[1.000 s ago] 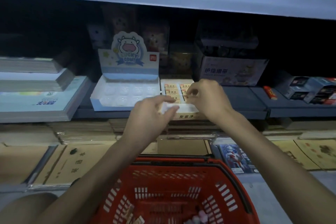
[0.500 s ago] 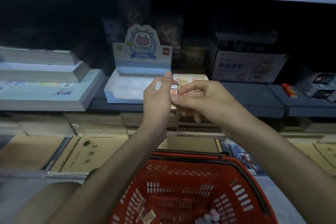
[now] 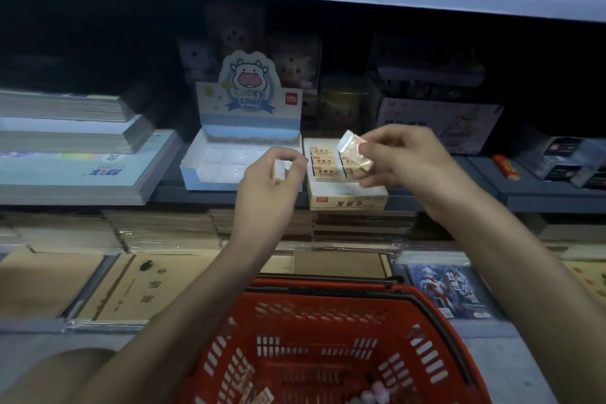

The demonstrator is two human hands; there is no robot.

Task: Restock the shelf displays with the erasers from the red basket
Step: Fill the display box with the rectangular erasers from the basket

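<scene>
Head view, the setting: We stand at a dim stationery shelf [image 3: 541,197]. The red basket [image 3: 328,292] sits at six o'clock of the frame, under our forearms, with a few loose erasers [image 3: 259,398] on its floor.
Left hand: Our left hand [image 3: 267,180] is closed in a fingertip pinch on a small pale eraser [image 3: 278,170]. It holds the eraser in the air in front of the blue cow display box [image 3: 210,170], which lies at nine o'clock of the hand.
Right hand: At three o'clock of the left, our right hand [image 3: 406,157] grips a clear-wrapped eraser [image 3: 352,144] by its lower end, tilted, above the beige eraser box [image 3: 347,202].
Beige eraser box: Labelled erasers sit in rows at the back. The front looks bare, though our fingers hide part of it.
Cow display box: Its white moulded tray shows hollow pockets, and we can make out nothing in them.
Risk, the drop: Both erasers hang from fingertips alone at the shelf edge. We judge that a slack pinch would send one onto the stacked brown notebooks [image 3: 164,229] at six o'clock, or back into the basket.
Risk, the wrong box: The two displays sit side by side, so either eraser could land in the one it does not match.
Risk, the knock: Our right wrist hangs low over the beige box, and a careless sweep could unseat the rows already set.
</scene>
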